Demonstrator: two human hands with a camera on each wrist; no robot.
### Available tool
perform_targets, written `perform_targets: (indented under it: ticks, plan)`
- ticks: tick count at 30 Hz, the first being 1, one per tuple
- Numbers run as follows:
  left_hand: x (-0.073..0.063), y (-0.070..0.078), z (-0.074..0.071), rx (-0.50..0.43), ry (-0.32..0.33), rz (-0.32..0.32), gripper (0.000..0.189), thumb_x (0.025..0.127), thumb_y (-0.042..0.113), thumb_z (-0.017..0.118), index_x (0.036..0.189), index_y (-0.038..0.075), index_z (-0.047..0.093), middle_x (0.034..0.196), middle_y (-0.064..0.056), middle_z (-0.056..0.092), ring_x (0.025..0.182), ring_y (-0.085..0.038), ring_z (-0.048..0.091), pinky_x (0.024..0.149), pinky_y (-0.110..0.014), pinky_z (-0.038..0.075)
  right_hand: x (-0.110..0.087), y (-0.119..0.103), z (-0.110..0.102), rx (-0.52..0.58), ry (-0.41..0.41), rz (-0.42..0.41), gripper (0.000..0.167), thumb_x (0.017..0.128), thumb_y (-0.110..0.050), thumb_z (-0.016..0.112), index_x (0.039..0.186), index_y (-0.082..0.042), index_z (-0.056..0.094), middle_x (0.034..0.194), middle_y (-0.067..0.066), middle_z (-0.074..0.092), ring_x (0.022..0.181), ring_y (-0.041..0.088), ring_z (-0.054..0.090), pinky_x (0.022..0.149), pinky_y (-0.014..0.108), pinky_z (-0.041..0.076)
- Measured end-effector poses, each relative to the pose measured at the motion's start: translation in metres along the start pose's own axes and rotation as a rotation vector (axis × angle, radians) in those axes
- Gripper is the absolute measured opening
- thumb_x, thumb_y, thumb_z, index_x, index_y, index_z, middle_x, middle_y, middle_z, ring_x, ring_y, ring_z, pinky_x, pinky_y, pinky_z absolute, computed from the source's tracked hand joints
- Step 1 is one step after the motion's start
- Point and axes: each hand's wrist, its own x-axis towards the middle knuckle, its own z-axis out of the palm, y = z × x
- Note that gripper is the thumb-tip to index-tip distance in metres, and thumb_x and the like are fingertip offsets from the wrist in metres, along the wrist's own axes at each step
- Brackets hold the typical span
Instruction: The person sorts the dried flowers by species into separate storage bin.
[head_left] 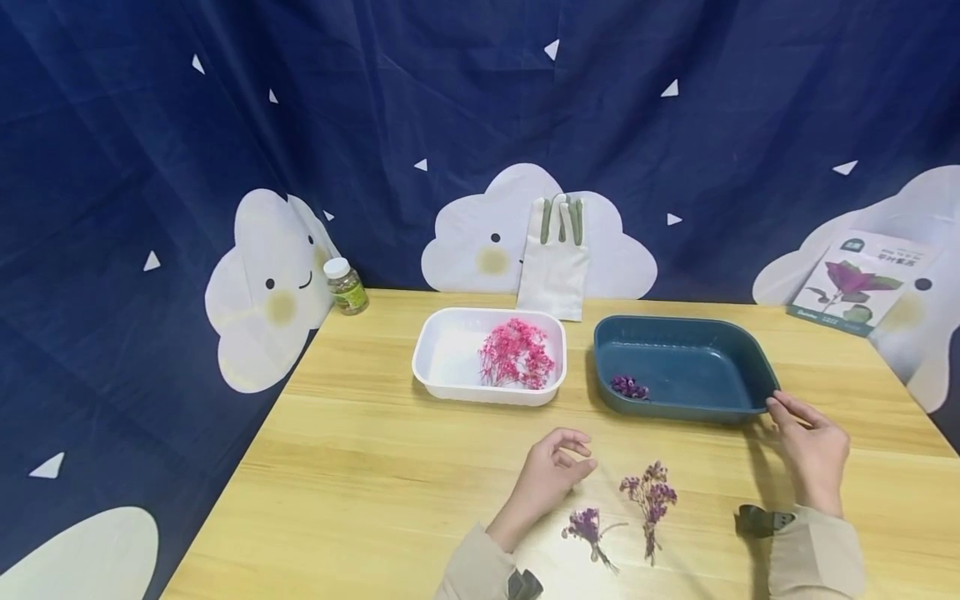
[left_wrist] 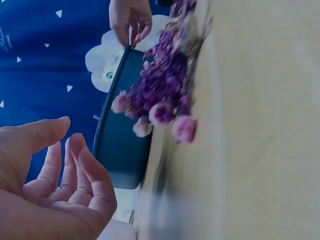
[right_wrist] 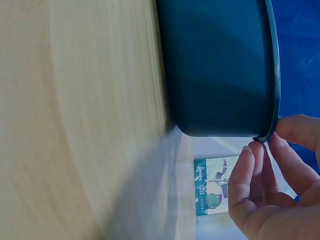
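My right hand (head_left: 813,454) pinches the rim at the front right corner of a dark teal plastic tray (head_left: 686,410). In the right wrist view, thumb and forefinger (right_wrist: 292,162) meet on that rim. A small clump of purple dried flowers (head_left: 628,387) lies in the tray's front left corner. My left hand (head_left: 547,475) hovers over the table, its fingers loosely bent and nothing between them. Close to it lie two small bunches of purple dried flowers, a shorter one (head_left: 587,527) and a longer one (head_left: 651,500). The left wrist view shows purple and pink blooms (left_wrist: 162,85) up close.
Left of the teal tray stands a white tray (head_left: 480,394) with pink dried flowers (head_left: 517,354). White gloves with green fingers (head_left: 555,258) lean on the back curtain. A lidded jar (head_left: 347,287) stands at the back left, a seed packet (head_left: 855,283) at the back right.
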Motion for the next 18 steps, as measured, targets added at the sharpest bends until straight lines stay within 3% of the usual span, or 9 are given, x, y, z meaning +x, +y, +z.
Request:
perform_targets:
  ticks: [9, 13, 18]
  plan:
    - [-0.021, -0.001, 0.001, -0.013, -0.104, -0.055, 0.029, 0.085, 0.012, 0.071, 0.112, 0.005, 0.064, 0.099, 0.005, 0.063, 0.070, -0.001, 0.056, 0.053, -0.013, 0.046, 0.001, -0.001, 0.001, 0.012, 0.007, 0.004, 0.020, 0.086, -0.018, 0.074, 0.076, -0.036, 0.075, 0.058, -0.027, 0.063, 0.055, -0.010, 0.061, 0.050, 0.007, 0.047]
    - [-0.028, -0.004, 0.001, 0.017, -0.150, -0.045, 0.028, 0.085, 0.013, 0.071, 0.112, 0.006, 0.064, 0.097, 0.006, 0.064, 0.070, 0.001, 0.056, 0.049, -0.013, 0.045, 0.002, 0.000, 0.001, 0.021, 0.008, 0.004, 0.020, 0.086, -0.017, 0.073, 0.076, -0.035, 0.075, 0.058, -0.027, 0.063, 0.055, -0.009, 0.061, 0.050, 0.007, 0.048]
    - [-0.033, -0.006, 0.001, 0.030, -0.204, -0.024, 0.027, 0.085, 0.010, 0.071, 0.111, 0.004, 0.064, 0.095, 0.002, 0.066, 0.067, 0.002, 0.056, 0.055, -0.012, 0.046, 0.003, 0.001, 0.002, 0.048, 0.014, -0.011, 0.023, 0.086, -0.014, 0.072, 0.074, -0.034, 0.074, 0.058, -0.027, 0.063, 0.053, -0.009, 0.061, 0.049, 0.008, 0.048]
